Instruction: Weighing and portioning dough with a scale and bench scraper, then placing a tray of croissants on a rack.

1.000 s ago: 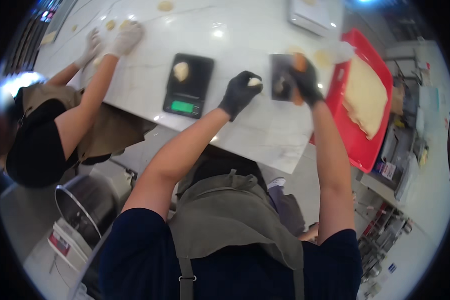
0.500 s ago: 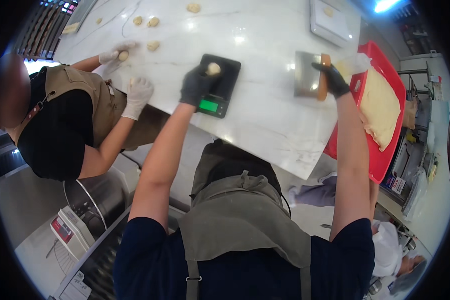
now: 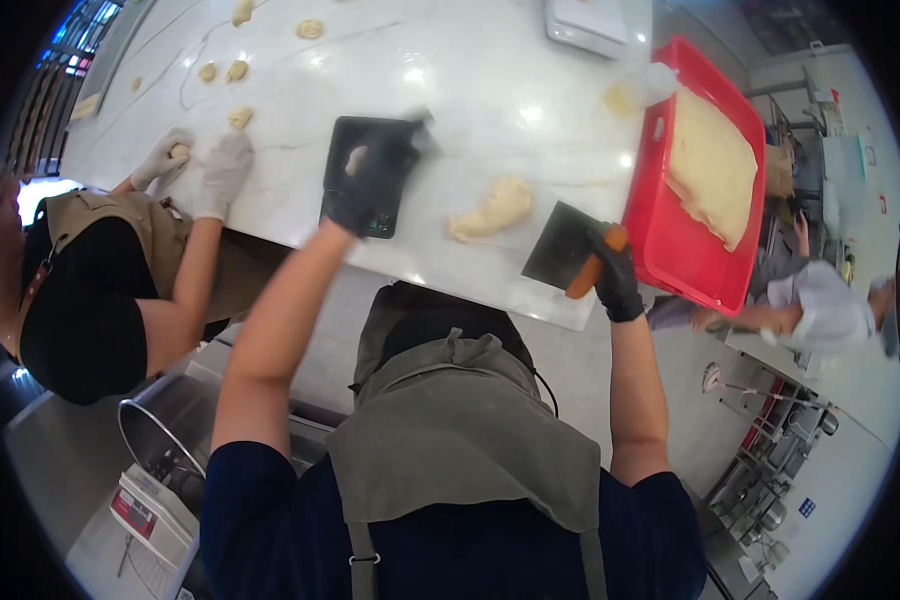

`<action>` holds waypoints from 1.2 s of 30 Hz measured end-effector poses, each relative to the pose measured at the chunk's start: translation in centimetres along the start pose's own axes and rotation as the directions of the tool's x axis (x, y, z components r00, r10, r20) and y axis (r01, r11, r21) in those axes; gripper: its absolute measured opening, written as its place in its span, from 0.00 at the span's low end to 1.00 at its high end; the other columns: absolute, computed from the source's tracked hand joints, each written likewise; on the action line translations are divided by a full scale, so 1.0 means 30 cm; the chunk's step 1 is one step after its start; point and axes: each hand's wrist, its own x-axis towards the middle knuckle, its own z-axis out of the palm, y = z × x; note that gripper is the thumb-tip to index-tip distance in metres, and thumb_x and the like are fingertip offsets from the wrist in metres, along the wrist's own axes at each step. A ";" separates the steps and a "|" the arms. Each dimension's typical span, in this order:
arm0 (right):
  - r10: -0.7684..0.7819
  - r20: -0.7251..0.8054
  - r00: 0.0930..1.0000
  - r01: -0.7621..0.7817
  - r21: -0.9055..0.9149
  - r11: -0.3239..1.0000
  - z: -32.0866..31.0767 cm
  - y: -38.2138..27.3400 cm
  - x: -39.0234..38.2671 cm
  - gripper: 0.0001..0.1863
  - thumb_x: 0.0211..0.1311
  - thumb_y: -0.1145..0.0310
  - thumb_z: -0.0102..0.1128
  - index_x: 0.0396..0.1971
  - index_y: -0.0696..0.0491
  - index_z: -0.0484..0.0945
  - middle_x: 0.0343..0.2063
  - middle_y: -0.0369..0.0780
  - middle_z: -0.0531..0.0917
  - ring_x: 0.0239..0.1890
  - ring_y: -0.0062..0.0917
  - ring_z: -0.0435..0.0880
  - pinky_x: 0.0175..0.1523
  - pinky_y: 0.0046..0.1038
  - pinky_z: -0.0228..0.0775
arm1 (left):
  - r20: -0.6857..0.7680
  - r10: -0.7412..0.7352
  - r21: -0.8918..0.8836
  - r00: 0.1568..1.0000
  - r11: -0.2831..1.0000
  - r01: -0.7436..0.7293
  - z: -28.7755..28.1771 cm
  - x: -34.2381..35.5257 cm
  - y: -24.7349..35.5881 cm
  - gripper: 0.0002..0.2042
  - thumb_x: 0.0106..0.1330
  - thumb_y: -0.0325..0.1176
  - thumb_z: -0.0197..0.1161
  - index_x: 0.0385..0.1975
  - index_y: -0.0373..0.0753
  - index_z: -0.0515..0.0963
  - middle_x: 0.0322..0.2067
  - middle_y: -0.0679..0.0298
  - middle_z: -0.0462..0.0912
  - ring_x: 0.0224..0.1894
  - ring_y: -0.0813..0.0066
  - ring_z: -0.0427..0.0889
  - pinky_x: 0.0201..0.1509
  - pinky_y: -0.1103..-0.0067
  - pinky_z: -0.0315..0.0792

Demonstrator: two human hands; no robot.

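My left hand point(image 3: 375, 180), in a black glove, is over a black digital scale point(image 3: 346, 130). Motion smears its fingers, so their closing cannot be read. Beside it on the scale, a small pale dough piece point(image 3: 355, 160) shows. In a black glove too, my right hand point(image 3: 618, 278) grips the orange-brown handle of a bench scraper point(image 3: 558, 245), its broad blade tilted near the table's front edge. Between the scale and the scraper lies a larger, irregular lump of dough point(image 3: 492, 208).
A red tub point(image 3: 705, 275) with a big dough slab point(image 3: 712, 165) stands at the right. At left, a co-worker's white-gloved hands point(image 3: 225, 175) are beside a dough ball point(image 3: 179, 151). Several dough pieces point(image 3: 237, 70) lie beyond. A white device point(image 3: 582, 25) sits at the back.
The view has shifted rightward. My right hand has brought the scraper nearer the front edge and turned it. The larger dough lump now shows on the table. My left hand has moved over the scale.
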 end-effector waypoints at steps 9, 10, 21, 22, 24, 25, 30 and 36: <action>-0.370 0.285 0.884 0.423 -0.826 0.373 0.366 0.011 -0.021 0.17 0.58 0.65 0.64 0.46 0.53 0.74 0.30 0.44 0.85 0.30 0.40 0.84 0.37 0.36 0.75 | -0.197 -0.057 0.166 0.979 0.982 0.090 0.453 -0.359 0.173 0.38 0.52 0.28 0.71 0.67 0.37 0.65 0.56 0.51 0.75 0.54 0.51 0.75 0.56 0.64 0.72; -0.321 0.302 0.898 0.391 -0.882 0.264 0.381 0.052 0.007 0.18 0.58 0.65 0.63 0.47 0.52 0.74 0.30 0.46 0.85 0.31 0.42 0.84 0.37 0.37 0.75 | -0.221 -0.029 0.154 0.975 0.986 0.064 0.447 -0.363 0.173 0.37 0.51 0.27 0.71 0.66 0.36 0.66 0.54 0.50 0.76 0.52 0.51 0.76 0.55 0.64 0.73; -0.229 -0.068 0.971 0.228 -0.022 0.973 0.207 -0.026 0.063 0.13 0.62 0.69 0.63 0.44 0.58 0.79 0.36 0.38 0.82 0.36 0.24 0.78 0.45 0.26 0.72 | 0.049 -0.651 -0.986 0.757 0.088 0.139 0.150 -0.363 0.236 0.26 0.58 0.26 0.65 0.59 0.34 0.72 0.48 0.55 0.80 0.41 0.63 0.82 0.48 0.73 0.78; -0.163 -0.109 0.981 0.164 0.000 0.986 0.136 -0.031 0.018 0.16 0.60 0.68 0.64 0.46 0.58 0.79 0.37 0.38 0.82 0.39 0.23 0.79 0.48 0.25 0.71 | -0.087 -0.577 -0.914 0.812 0.370 0.165 0.082 -0.398 0.202 0.25 0.59 0.27 0.63 0.59 0.35 0.72 0.48 0.56 0.80 0.41 0.67 0.82 0.47 0.76 0.77; -0.040 -0.064 0.997 0.045 0.077 0.996 -0.078 0.100 0.037 0.18 0.59 0.66 0.64 0.47 0.58 0.79 0.38 0.38 0.82 0.42 0.24 0.79 0.52 0.23 0.69 | -0.195 -0.460 -0.762 0.866 0.627 0.162 -0.016 -0.421 0.162 0.24 0.60 0.28 0.61 0.58 0.36 0.72 0.48 0.57 0.80 0.41 0.71 0.81 0.46 0.79 0.76; 0.008 -0.105 0.994 0.002 0.101 0.995 -0.121 0.148 0.026 0.20 0.59 0.65 0.64 0.49 0.58 0.78 0.40 0.39 0.82 0.43 0.25 0.79 0.52 0.25 0.69 | -0.236 -0.600 -0.850 0.765 0.509 0.136 -0.056 -0.411 0.150 0.25 0.60 0.27 0.59 0.60 0.36 0.70 0.48 0.57 0.80 0.41 0.71 0.81 0.46 0.80 0.76; 0.230 -0.069 0.971 -0.215 0.175 0.961 -0.138 0.329 -0.101 0.28 0.58 0.62 0.64 0.57 0.58 0.71 0.47 0.42 0.78 0.47 0.30 0.75 0.53 0.32 0.68 | -0.070 -0.673 -0.651 0.737 0.590 0.477 -0.210 -0.351 0.103 0.18 0.66 0.31 0.53 0.54 0.35 0.77 0.42 0.57 0.84 0.40 0.73 0.81 0.45 0.79 0.76; -0.016 0.229 0.973 -0.009 0.108 0.994 0.072 0.270 -0.098 0.11 0.67 0.60 0.51 0.39 0.53 0.70 0.35 0.37 0.74 0.39 0.25 0.72 0.51 0.28 0.65 | -0.430 -0.550 0.010 0.716 0.790 0.612 -0.010 -0.171 -0.003 0.11 0.60 0.38 0.60 0.34 0.37 0.81 0.31 0.55 0.85 0.31 0.57 0.81 0.39 0.68 0.76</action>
